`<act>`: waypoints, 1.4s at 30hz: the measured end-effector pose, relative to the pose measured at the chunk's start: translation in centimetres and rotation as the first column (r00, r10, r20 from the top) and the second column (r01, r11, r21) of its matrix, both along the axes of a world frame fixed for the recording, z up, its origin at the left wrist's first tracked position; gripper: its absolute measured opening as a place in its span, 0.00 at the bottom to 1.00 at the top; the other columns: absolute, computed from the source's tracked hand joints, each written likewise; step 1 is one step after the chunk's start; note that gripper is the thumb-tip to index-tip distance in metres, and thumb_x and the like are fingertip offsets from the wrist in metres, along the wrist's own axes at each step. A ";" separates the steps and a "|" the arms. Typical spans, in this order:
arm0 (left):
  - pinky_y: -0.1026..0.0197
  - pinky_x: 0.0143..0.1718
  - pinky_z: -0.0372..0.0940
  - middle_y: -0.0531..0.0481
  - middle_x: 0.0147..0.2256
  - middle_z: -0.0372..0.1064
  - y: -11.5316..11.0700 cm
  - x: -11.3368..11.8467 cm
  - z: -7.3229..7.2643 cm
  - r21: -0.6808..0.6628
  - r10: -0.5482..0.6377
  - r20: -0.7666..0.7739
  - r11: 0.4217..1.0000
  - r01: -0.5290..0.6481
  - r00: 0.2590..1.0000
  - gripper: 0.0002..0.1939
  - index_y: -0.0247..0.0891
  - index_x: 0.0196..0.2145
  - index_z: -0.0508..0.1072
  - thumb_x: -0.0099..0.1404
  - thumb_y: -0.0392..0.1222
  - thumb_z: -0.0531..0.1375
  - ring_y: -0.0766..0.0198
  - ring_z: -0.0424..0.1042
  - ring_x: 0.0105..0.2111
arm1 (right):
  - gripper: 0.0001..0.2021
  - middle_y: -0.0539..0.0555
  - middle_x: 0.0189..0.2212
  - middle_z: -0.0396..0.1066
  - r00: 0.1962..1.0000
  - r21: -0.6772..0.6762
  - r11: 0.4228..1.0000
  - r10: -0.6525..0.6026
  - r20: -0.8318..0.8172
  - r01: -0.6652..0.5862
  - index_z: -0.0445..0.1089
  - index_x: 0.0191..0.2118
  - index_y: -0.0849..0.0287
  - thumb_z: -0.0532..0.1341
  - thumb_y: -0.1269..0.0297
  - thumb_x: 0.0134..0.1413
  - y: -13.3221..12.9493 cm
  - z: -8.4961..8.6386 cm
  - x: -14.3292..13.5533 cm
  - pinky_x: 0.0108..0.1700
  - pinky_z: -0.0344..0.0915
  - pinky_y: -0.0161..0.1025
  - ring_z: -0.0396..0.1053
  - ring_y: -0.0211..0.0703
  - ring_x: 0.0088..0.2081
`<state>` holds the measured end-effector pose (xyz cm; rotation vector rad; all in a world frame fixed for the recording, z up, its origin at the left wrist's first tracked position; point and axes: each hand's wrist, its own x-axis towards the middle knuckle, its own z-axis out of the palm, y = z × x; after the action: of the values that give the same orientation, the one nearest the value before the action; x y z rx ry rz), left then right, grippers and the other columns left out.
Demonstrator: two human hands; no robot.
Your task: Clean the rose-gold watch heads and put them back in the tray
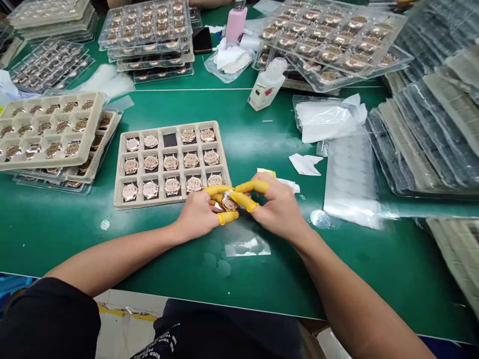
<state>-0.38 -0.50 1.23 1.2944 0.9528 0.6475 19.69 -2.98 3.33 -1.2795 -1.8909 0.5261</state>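
Observation:
A rose-gold watch case (230,203) is held in front of me, with its engraved back partly showing. My left hand (198,212) is closed around it, thumb below and fingers behind. My right hand (275,204) pinches at its upper right edge with thumb and forefinger. Yellow finger cots cover the working fingertips of both hands. A bit of white material shows at the watch case between the fingers; its kind is unclear. Just left of my hands lies a beige tray (117,194) of similar watch cases, backs up, with one pocket in the back row holding none.
Stacked watch trays stand at the left (92,134) and back. A white bottle (266,85), a pink bottle (235,24) and white wipes (329,119) lie beyond my hands. Clear film (247,247) lies nearby. Tall tray stacks (422,134) line the right side.

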 end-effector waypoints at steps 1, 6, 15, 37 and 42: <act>0.59 0.42 0.79 0.46 0.40 0.82 0.0 0.0 0.1 0.002 0.021 0.006 1.000 -0.021 1.000 0.28 0.36 0.53 0.78 0.53 0.39 0.73 0.62 0.82 0.35 | 0.08 0.52 0.27 0.70 1.000 0.015 1.000 0.000 0.003 0.000 0.76 0.33 0.55 0.65 0.61 0.63 0.0 0.0 -0.2 0.36 0.60 0.43 0.64 0.41 0.31; 0.60 0.42 0.79 0.46 0.40 0.82 0.0 0.1 0.4 -0.046 0.052 0.058 0.998 -0.050 0.997 0.30 0.36 0.52 0.79 0.50 0.36 0.74 0.61 0.83 0.37 | 0.07 0.52 0.28 0.71 0.995 0.028 0.997 -0.072 0.062 0.070 0.77 0.35 0.54 0.64 0.61 0.64 0.5 -0.1 0.0 0.39 0.62 0.44 0.66 0.44 0.34; 0.55 0.51 0.79 0.45 0.44 0.82 0.1 -0.2 0.4 0.069 0.135 0.071 0.988 -0.140 0.988 0.35 0.36 0.53 0.78 0.47 0.44 0.79 0.57 0.83 0.44 | 0.20 0.55 0.42 0.80 0.995 -0.301 0.951 -0.045 0.092 0.071 0.74 0.56 0.51 0.68 0.56 0.59 -0.2 1.0 2.9 0.54 0.64 0.55 0.72 0.55 0.49; 0.56 0.48 0.80 0.46 0.41 0.83 0.3 -0.4 0.1 0.157 0.056 0.044 0.986 -0.062 0.997 0.31 0.36 0.52 0.80 0.49 0.42 0.77 0.58 0.83 0.41 | 0.06 0.54 0.35 0.81 0.994 -0.256 0.965 0.084 0.073 -0.063 0.76 0.38 0.55 0.61 0.62 0.62 -0.3 1.4 2.9 0.41 0.68 0.45 0.76 0.47 0.37; 0.60 0.44 0.80 0.46 0.39 0.82 0.5 -0.1 0.5 -0.034 0.111 0.029 0.993 -0.110 0.993 0.36 0.35 0.52 0.79 0.44 0.40 0.79 0.63 0.81 0.36 | 0.07 0.60 0.50 0.79 0.980 0.006 0.994 0.104 0.167 -0.106 0.77 0.34 0.55 0.61 0.66 0.61 -0.7 2.2 3.3 0.51 0.66 0.58 0.72 0.57 0.49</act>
<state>-0.52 0.02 1.74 1.2068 1.0108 0.7327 22.97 -3.67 5.51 -1.2522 -2.1064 0.4711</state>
